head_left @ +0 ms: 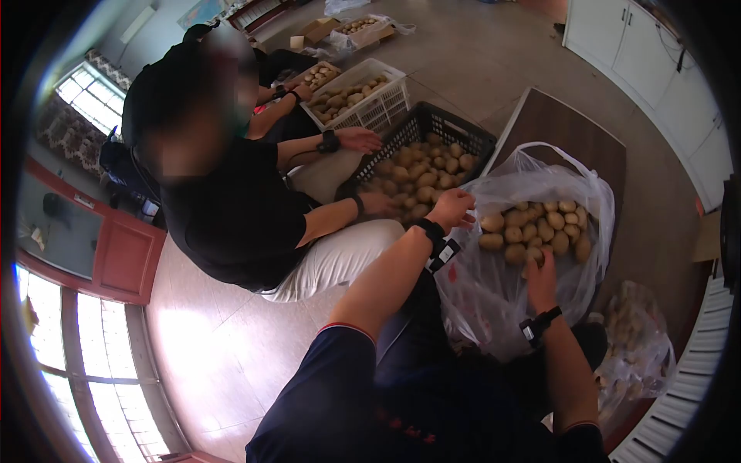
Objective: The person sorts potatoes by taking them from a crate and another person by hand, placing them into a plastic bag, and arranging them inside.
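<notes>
Inside a clear plastic bag point(513, 309), several round brown potatoes point(546, 230) lie heaped. My right hand point(543, 279) reaches into its near side, fingers closed around a potato point(532, 266) at the edge of the heap. My left hand point(454, 210) is at the bag's left rim, between the bag and a black plastic crate point(485, 143). Its fingers look loosely bent and apart, with nothing plain to see in them. More potatoes point(426, 179) fill the crate. Each of my wrists wears a black band with a small device.
A co-worker in a black shirt point(224, 208) sits at my left, both hands at the crate. Beyond are a white crate point(394, 85) of potatoes and another person's hands. A brown board point(559, 123) lies behind my bag. Another filled bag point(633, 339) stands at the right.
</notes>
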Tool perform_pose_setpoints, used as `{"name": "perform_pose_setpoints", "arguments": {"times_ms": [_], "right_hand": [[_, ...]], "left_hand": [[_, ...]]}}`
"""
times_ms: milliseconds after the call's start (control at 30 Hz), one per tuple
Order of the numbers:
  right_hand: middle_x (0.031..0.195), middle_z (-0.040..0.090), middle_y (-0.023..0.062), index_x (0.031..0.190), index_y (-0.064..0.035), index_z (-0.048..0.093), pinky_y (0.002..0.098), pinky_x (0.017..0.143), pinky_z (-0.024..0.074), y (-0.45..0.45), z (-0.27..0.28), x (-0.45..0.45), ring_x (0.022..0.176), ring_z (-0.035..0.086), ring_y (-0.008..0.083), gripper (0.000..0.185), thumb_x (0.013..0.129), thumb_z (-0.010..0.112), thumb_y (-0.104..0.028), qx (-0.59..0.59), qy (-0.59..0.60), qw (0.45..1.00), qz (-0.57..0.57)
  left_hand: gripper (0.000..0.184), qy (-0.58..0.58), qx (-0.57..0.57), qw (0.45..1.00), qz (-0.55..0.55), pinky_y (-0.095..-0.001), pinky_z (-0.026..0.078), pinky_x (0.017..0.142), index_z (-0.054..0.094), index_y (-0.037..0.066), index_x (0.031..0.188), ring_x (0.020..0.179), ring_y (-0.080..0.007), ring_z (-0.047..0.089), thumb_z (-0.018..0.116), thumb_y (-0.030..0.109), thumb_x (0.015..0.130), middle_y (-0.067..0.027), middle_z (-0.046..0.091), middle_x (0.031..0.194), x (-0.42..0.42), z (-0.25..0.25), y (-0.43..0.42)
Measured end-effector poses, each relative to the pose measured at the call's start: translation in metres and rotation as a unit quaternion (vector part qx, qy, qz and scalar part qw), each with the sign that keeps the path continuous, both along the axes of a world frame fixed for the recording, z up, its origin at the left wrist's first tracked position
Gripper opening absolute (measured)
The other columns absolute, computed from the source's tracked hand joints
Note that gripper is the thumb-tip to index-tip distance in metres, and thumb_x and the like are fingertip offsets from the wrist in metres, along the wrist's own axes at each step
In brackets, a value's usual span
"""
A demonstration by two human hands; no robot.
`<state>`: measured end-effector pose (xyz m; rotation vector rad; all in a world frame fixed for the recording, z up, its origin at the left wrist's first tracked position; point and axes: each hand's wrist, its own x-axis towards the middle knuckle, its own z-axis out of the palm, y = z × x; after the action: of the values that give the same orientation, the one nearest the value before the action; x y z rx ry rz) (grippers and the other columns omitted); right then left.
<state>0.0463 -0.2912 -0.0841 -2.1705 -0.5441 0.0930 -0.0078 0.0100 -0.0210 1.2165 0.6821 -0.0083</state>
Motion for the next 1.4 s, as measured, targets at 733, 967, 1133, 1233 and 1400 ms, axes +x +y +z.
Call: {"name": "perform_pose_setpoints", "arguments": {"times_ms": [733,967,1133,1233,1400], "right_hand": [[0.079,0.060,0.0027,0.118,0.0000,0.054,0.0253,0.048,0.0410,0.078,0.060,-0.021,0.056,0.052,0.0084,0.032,0.101,0.052,-0.027,0.113,0.247,0.957,0.100],[0.080,0.061,0.0022,0.121,-0.0033,0.055,0.0258,0.050,0.0424,0.072,0.035,-0.023,0.057,0.052,0.0086,0.030,0.100,0.053,-0.025,0.140,0.137,0.974,0.111],[0.089,0.064,0.0084,0.121,-0.0040,0.055,0.0306,0.068,0.0482,0.051,0.021,-0.032,0.076,0.061,0.0178,0.032,0.094,0.060,-0.019,0.063,0.118,0.987,0.092],[0.099,0.062,0.0141,0.120,-0.0031,0.055,0.0363,0.080,0.0484,0.030,0.024,-0.034,0.090,0.061,0.0273,0.035,0.090,0.063,-0.018,0.005,0.117,0.990,0.082],[0.121,0.054,0.0203,0.121,-0.0031,0.055,0.0427,0.092,0.0452,0.002,0.003,-0.026,0.105,0.057,0.0371,0.037,0.087,0.062,-0.015,-0.076,0.031,0.997,0.012]], "left_hand": [[0.046,0.030,-0.051,0.953,-0.296,-0.0352,0.057,0.064,0.053,-0.003,0.120,0.079,-0.0243,0.069,0.060,0.034,0.093,-0.0148,0.063,0.103,-0.002,0.020,-0.031],[0.036,-0.069,0.071,0.937,-0.335,-0.0324,0.058,0.063,0.062,-0.004,0.111,0.079,-0.0207,0.069,0.063,0.028,0.092,-0.0111,0.065,0.097,-0.005,0.020,-0.027],[0.035,-0.025,0.068,0.958,-0.277,-0.0337,0.057,0.073,0.058,0.001,0.120,0.089,-0.0222,0.066,0.061,0.022,0.093,-0.0097,0.062,0.106,0.001,0.008,-0.017],[0.027,0.017,-0.015,0.981,-0.191,-0.0324,0.055,0.068,0.058,0.000,0.114,0.080,-0.0196,0.064,0.061,0.018,0.094,-0.0085,0.061,0.104,0.000,0.006,-0.006],[0.027,-0.005,-0.034,0.997,-0.063,-0.0350,0.056,0.072,0.057,0.001,0.114,0.082,-0.0226,0.064,0.059,0.021,0.095,-0.0091,0.062,0.101,0.001,-0.014,0.012]]}}
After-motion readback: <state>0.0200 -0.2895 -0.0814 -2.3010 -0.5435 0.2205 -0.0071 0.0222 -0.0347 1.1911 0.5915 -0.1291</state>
